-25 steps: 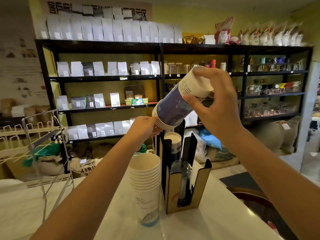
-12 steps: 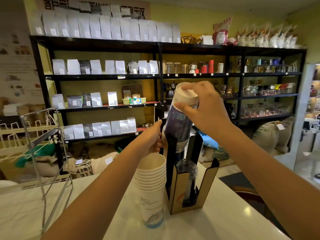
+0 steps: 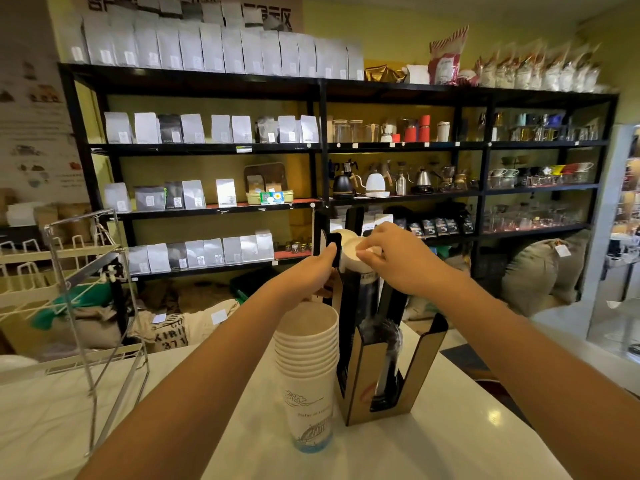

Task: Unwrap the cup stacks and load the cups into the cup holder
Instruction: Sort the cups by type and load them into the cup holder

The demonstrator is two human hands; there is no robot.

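Cup stack (image 3: 358,252): upside down in cup holder (image 3: 381,368).
Right hand (image 3: 403,259): fingertips pinching its top.
Left hand (image 3: 310,277): gripping holder's upright.

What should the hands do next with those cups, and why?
Probably let go with the right hand and reach for the loose cup stack on the counter. The inverted cups already sit deep in the cup holder, which the left hand steadies.
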